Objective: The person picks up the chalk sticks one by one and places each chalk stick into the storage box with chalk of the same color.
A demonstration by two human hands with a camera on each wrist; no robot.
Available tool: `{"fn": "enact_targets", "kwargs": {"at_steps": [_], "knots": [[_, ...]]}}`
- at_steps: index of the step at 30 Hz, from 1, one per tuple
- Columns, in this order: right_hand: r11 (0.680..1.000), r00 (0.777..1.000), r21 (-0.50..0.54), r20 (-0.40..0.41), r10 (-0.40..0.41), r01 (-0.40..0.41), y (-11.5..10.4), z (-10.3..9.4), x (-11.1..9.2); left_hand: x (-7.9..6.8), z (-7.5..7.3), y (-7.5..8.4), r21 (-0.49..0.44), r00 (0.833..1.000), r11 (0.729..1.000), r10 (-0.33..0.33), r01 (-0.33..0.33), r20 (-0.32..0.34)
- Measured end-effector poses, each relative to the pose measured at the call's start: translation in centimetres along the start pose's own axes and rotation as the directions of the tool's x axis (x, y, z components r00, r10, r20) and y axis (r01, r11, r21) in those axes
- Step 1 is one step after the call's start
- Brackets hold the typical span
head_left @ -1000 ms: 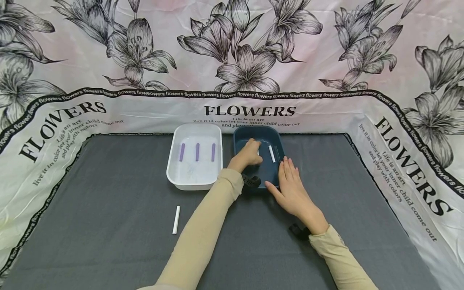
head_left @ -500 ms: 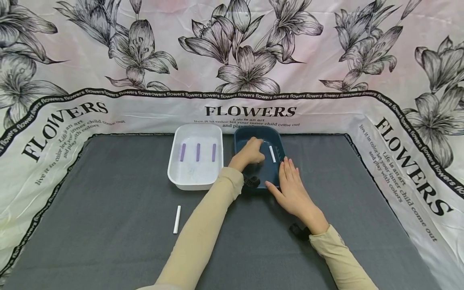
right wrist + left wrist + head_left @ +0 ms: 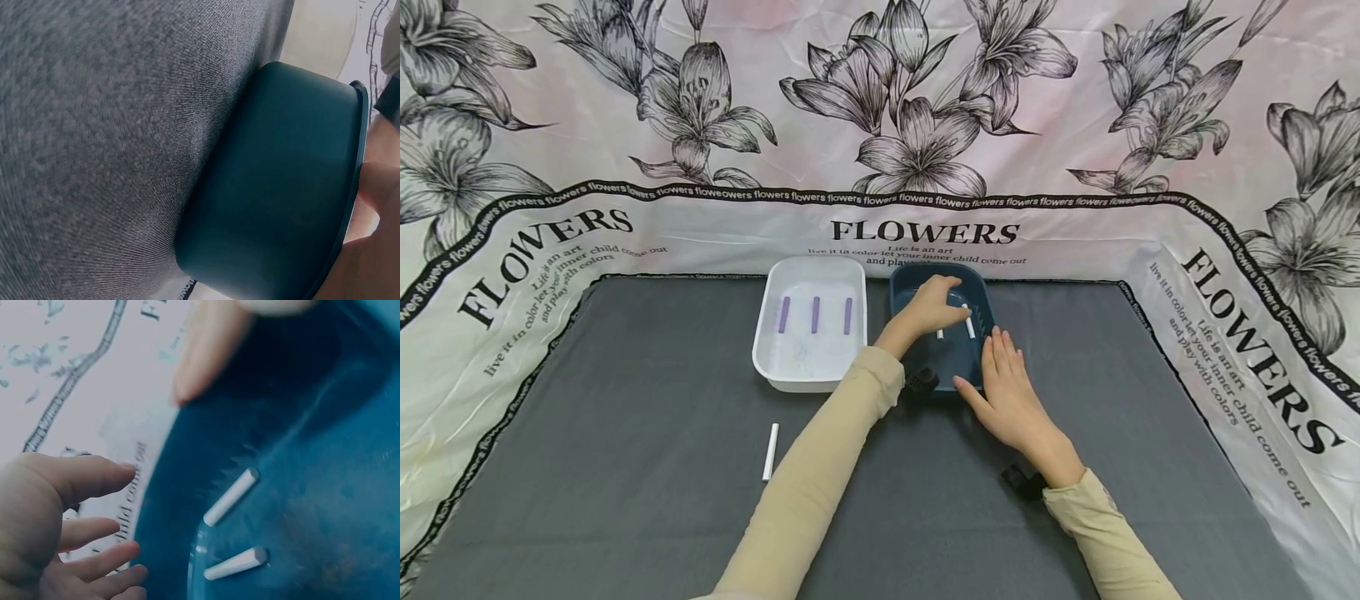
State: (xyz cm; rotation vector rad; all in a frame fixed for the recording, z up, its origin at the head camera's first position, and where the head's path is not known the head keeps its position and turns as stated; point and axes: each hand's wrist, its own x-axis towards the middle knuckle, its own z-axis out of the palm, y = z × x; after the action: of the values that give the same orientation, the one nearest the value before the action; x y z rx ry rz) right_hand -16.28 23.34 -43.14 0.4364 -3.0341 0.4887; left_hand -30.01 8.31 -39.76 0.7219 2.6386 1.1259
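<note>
My left hand (image 3: 934,305) hovers over the dark blue tub (image 3: 951,367), thumb and fingers spread with nothing between them. Beneath it on the tub's floor lie two white chalk sticks; the left wrist view shows one chalk stick (image 3: 231,497) and the second chalk stick (image 3: 237,564) side by side, slightly angled. My right hand (image 3: 1011,398) rests against the tub's right side near the front corner, fingers straight along the rim and thumb at the near edge. In the right wrist view the tub's outer wall (image 3: 269,187) stands on the cloth beside that hand.
Left of the blue tub stands a white tub (image 3: 808,386) holding three purple chalk sticks (image 3: 816,315). A loose white chalk stick (image 3: 771,452) lies on the grey cloth (image 3: 647,433) by the left forearm. A flower-printed border (image 3: 925,233) edges the back.
My left hand has loosened its fingers and come up off the tub's floor, uncovering the second white chalk stick there. The right hand stays at the rim.
</note>
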Motion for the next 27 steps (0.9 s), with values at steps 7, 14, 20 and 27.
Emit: {"fn": "enact_targets", "kwargs": {"at_steps": [7, 14, 20, 27], "knots": [[1.000, 1.000, 0.005, 0.018, 0.004, -0.005, 0.1, 0.0, 0.0, -1.3, -0.9, 1.5, -0.072, 0.999, 0.996, 0.043, -0.042, 0.004], [1.000, 1.000, 0.008, 0.019, 0.003, -0.004, 0.1, 0.0, 0.1, -3.0, -2.1, 2.1, -0.200, 0.999, 0.979, 0.039, -0.031, 0.035], [1.000, 1.000, 0.008, 0.014, 0.003, -0.003, 0.1, 0.0, 0.0, -4.8, -3.1, 1.9, -0.198, 0.995, 0.977, 0.091, -0.081, 0.044], [1.000, 1.000, 0.007, 0.017, 0.006, -0.007, 0.0, 0.1, 0.0, -7.1, -4.3, 1.6, -0.166, 0.993, 0.981, 0.109, -0.101, 0.039]]}}
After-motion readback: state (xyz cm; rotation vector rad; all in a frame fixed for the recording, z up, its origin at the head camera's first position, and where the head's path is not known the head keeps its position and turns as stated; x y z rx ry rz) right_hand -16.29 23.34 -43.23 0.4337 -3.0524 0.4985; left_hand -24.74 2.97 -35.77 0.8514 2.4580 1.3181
